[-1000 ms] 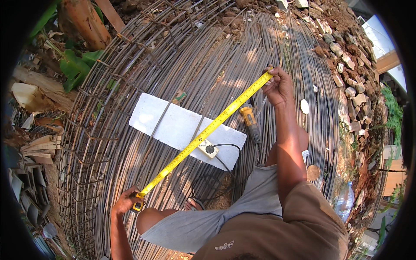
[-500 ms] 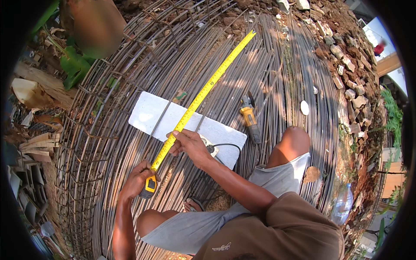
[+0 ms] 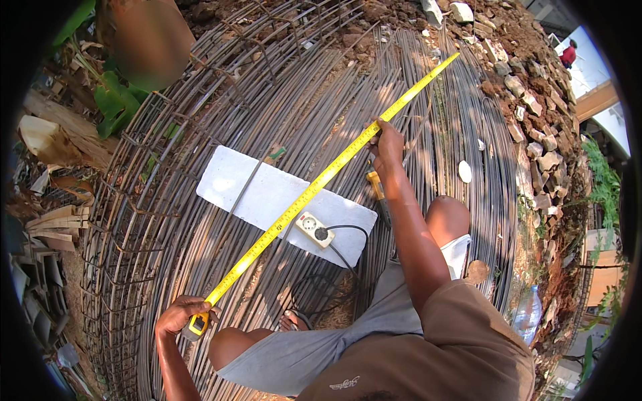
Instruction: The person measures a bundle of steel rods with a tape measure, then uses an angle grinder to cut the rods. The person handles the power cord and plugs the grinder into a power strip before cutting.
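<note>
Grasps a tape measure (image 3: 198, 323) in the left hand (image 3: 180, 315) and its yellow blade (image 3: 295, 210) in the right hand (image 3: 388, 146), short of the free end (image 3: 456, 56), diagonally above a white slab (image 3: 267, 200) bearing a socket block (image 3: 314, 230). Includes steel rods (image 3: 321, 113) and a yellow tool (image 3: 375, 184), partly hidden by the right forearm (image 3: 421, 237).

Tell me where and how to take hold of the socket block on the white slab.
Probably best gripped across its long sides, toward the end away from the plug, coming from the lower left of the view. The socket block is oblong; its cable curves off right, and the yellow tape runs past its upper-left end.
</note>
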Action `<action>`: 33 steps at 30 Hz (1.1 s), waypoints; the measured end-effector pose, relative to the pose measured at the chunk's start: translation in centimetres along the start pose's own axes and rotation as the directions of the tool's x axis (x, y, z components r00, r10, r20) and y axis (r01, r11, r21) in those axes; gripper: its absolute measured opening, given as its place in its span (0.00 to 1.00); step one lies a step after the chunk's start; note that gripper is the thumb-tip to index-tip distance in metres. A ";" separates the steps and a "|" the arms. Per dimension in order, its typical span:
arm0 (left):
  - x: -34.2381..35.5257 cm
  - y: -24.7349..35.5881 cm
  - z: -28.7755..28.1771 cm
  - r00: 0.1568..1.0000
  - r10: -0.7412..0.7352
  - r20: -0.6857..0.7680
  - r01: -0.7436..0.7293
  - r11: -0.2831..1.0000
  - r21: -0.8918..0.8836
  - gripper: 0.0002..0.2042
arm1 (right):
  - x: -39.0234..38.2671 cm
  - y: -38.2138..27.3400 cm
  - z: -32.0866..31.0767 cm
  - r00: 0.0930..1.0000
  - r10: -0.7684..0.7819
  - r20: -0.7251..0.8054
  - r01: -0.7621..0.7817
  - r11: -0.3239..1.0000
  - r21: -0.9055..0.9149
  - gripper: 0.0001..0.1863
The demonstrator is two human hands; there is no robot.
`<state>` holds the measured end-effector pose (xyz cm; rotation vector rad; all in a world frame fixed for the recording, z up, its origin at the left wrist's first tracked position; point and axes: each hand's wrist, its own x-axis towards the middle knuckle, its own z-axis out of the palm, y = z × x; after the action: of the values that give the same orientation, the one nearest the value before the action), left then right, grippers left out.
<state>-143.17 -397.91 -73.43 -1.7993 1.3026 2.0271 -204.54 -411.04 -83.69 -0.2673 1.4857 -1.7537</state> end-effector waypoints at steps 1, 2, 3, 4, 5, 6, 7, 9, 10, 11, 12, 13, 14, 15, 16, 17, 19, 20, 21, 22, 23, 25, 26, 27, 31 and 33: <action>1.1 1.2 1.0 0.998 0.064 0.001 -0.064 0.998 0.018 0.17 | -2.1 1.8 1.1 0.997 0.045 0.061 -0.041 0.997 -0.063 0.21; 1.7 2.6 2.0 0.999 0.048 0.009 -0.048 0.998 -0.045 0.16 | -6.7 3.1 3.8 0.984 0.107 0.143 -0.097 0.992 -0.078 0.20; 3.0 4.6 3.2 0.999 0.039 0.034 -0.035 0.994 -0.099 0.16 | -10.1 5.6 4.5 0.955 0.122 0.271 -0.114 0.992 -0.046 0.17; 4.4 6.1 4.4 0.997 0.075 0.027 -0.072 0.992 -0.100 0.16 | -14.3 7.5 5.9 0.920 0.167 0.356 -0.149 0.986 -0.079 0.16; 5.5 7.0 5.3 0.994 0.109 0.015 -0.107 0.989 -0.098 0.16 | -18.7 9.3 7.1 0.882 0.243 0.404 -0.228 0.970 -0.084 0.17; 6.5 7.7 5.7 0.990 0.141 0.026 -0.139 0.986 -0.089 0.17 | -21.0 10.2 7.9 0.837 0.309 0.451 -0.299 0.949 -0.097 0.18; 7.3 8.1 6.0 0.984 0.176 0.043 -0.172 0.982 -0.080 0.17 | -20.8 10.8 7.9 0.842 0.287 0.457 -0.281 0.956 -0.085 0.18; 7.6 8.4 6.3 0.974 0.222 0.039 -0.218 0.972 -0.091 0.18 | -19.3 12.1 8.0 0.849 0.246 0.467 -0.246 0.967 -0.062 0.19; 6.9 8.1 5.9 0.979 0.200 0.032 -0.198 0.979 -0.049 0.18 | -17.8 11.6 8.5 0.876 0.215 0.432 -0.202 0.976 -0.077 0.20; 6.0 7.5 5.3 0.984 0.178 0.022 -0.178 0.984 -0.011 0.19 | -15.7 11.1 8.7 0.900 0.166 0.404 -0.152 0.986 -0.066 0.20; 5.3 7.0 4.7 0.987 0.161 0.018 -0.161 0.987 0.026 0.19 | -12.7 10.5 8.6 0.925 0.140 0.354 -0.128 0.990 -0.057 0.19; 4.3 6.0 4.2 0.994 0.112 0.006 -0.112 0.994 0.002 0.19 | -9.5 10.0 8.2 0.942 0.103 0.318 -0.109 0.994 0.002 0.18; 3.2 4.9 3.9 0.996 0.089 -0.031 -0.090 0.995 -0.032 0.20 | -6.7 9.3 7.9 0.966 0.057 0.253 -0.057 0.998 -0.008 0.20; 1.8 4.1 3.5 0.998 0.041 -0.040 -0.043 0.999 -0.029 0.19 | -3.6 8.5 7.4 0.975 0.066 0.212 -0.062 0.998 -0.026 0.20; 0.6 3.3 3.2 0.999 -0.003 -0.049 0.002 1.000 -0.026 0.19 | -0.6 7.8 6.9 0.983 0.070 0.170 -0.064 0.997 -0.042 0.20; 0.4 1.9 2.8 0.999 -0.011 -0.038 0.009 0.999 -0.040 0.18 | 2.8 7.4 5.8 0.993 0.026 0.118 -0.021 0.999 -0.046 0.20; -0.3 -0.2 2.4 0.999 -0.038 -0.031 0.036 0.996 -0.079 0.18 | 5.5 7.2 5.1 0.998 -0.009 0.059 0.012 0.999 -0.050 0.20; -0.1 -0.7 2.5 0.999 -0.037 -0.025 0.034 0.994 -0.103 0.17 | 5.9 7.1 5.1 0.999 -0.004 0.047 0.006 0.999 -0.047 0.19; 0.1 -0.8 2.8 0.999 -0.038 -0.021 0.035 0.991 -0.127 0.17 | 5.8 7.2 5.2 0.999 0.003 0.036 -0.001 0.999 -0.043 0.18; 0.0 -0.9 3.2 0.999 -0.041 -0.027 0.036 0.987 -0.156 0.17 | 4.3 7.5 6.3 0.998 0.016 0.059 -0.014 0.999 -0.040 0.15; 0.2 -0.7 3.6 0.999 -0.041 -0.023 0.036 0.983 -0.181 0.17 | 2.0 8.6 7.2 0.996 0.028 0.080 -0.025 0.999 -0.037 0.13; 1.4 -0.1 4.3 1.000 0.012 -0.024 -0.017 0.977 -0.213 0.17 | -2.4 10.2 8.5 0.991 0.037 0.131 -0.031 0.998 -0.046 0.12; 2.2 0.4 4.5 0.999 0.040 -0.018 -0.043 0.974 -0.222 0.17 | -4.3 11.1 8.8 0.987 0.038 0.155 -0.029 0.998 -0.056 0.12; 2.9 1.1 4.8 0.997 0.061 -0.036 -0.067 0.983 -0.173 0.17 | -5.2 11.6 9.1 0.982 0.042 0.183 -0.031 0.997 -0.064 0.12; 4.2 3.6 5.2 0.994 0.101 -0.046 -0.104 0.993 -0.060 0.20 | -2.0 13.4 8.3 0.986 -0.115 0.119 0.134 0.977 -0.168 0.14; 4.5 4.1 5.3 0.995 0.103 -0.019 -0.104 0.992 -0.068 0.20 | 0.3 14.2 7.5 0.987 -0.118 0.111 0.135 0.978 -0.157 0.14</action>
<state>-150.86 -398.89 -75.68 -1.8148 1.3743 2.1406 -193.93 -416.55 -94.47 -0.5385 1.5704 -1.6915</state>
